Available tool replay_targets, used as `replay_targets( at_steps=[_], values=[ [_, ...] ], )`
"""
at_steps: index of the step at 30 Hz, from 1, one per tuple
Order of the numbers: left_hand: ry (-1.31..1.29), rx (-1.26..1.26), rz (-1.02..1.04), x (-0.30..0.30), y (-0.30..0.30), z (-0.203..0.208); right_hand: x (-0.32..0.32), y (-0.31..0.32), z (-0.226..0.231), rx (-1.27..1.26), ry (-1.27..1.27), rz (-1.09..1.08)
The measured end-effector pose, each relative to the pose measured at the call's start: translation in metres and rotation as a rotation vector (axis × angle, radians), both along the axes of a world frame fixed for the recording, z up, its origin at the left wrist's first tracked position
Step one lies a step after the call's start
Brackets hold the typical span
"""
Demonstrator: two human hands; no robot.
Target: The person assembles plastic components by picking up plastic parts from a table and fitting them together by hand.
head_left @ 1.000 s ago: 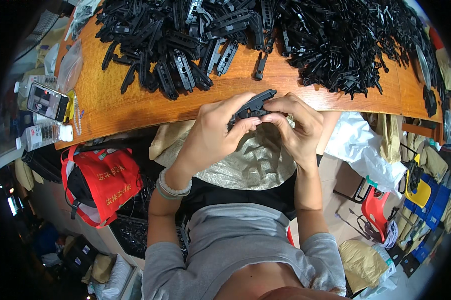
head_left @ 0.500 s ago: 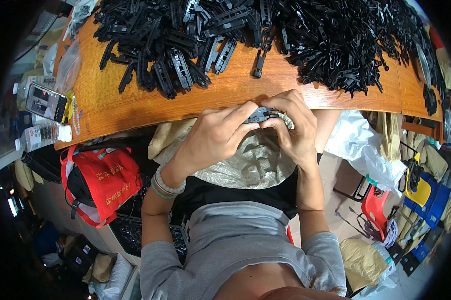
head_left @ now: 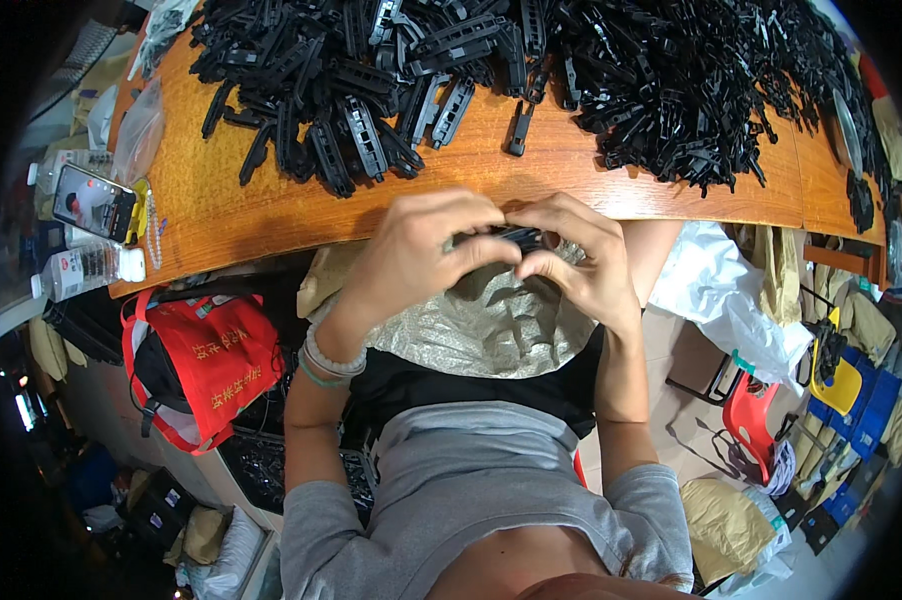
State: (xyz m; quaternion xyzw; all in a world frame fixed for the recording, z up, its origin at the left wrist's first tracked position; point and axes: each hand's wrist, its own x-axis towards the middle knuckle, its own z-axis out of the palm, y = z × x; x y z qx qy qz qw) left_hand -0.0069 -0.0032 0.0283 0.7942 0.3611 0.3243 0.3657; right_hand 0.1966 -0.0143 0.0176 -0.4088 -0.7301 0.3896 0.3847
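Note:
Just off the table's near edge, a small black plastic part [head_left: 523,237] is held between my two hands, mostly covered by fingers. My left hand [head_left: 423,248] pinches its left side with thumb and fingers, and my right hand [head_left: 583,248] grips its right side, the thumb bent underneath. Both hands are above a pale woven sack [head_left: 501,325] on my lap. Beyond them on the table lies a lone short black piece [head_left: 519,128]. Behind it are a heap of long black plastic parts [head_left: 366,140] and, to the right, a heap of smaller black parts [head_left: 671,120].
The wooden table [head_left: 241,215] spans the far side. At its left stand a phone [head_left: 93,203] with a lit screen and clear plastic bottles [head_left: 81,272]. Below hangs a red bag [head_left: 206,365]. A white plastic bag [head_left: 716,280] and a red chair [head_left: 749,420] are at the right.
The black part has turned and is now more hidden behind my fingers. My left hand has shifted slightly left, with its thumb and fingers rearranged around the part.

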Motion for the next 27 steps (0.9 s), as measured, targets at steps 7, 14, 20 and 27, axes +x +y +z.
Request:
replay_targets(
  at_steps=[7, 14, 20, 27],
  values=[
    [0.506, 0.514, 0.612, 0.022, 0.045, -0.011, -0.015, 0.050, -0.007, 0.387, -0.314, -0.252],
    [0.572, 0.414, 0.651, 0.024, 0.051, -0.009, -0.021, 0.053, -0.012, 0.581, -0.648, -0.244],
    [-0.169, -0.071, 0.534, 0.023, 0.029, -0.008, -0.015, 0.032, -0.010, 0.394, -0.110, -0.303],
    [-0.868, -0.728, 0.268, 0.014, 0.015, -0.011, -0.007, 0.015, 0.007, 0.035, 0.323, -0.125]
  ],
)
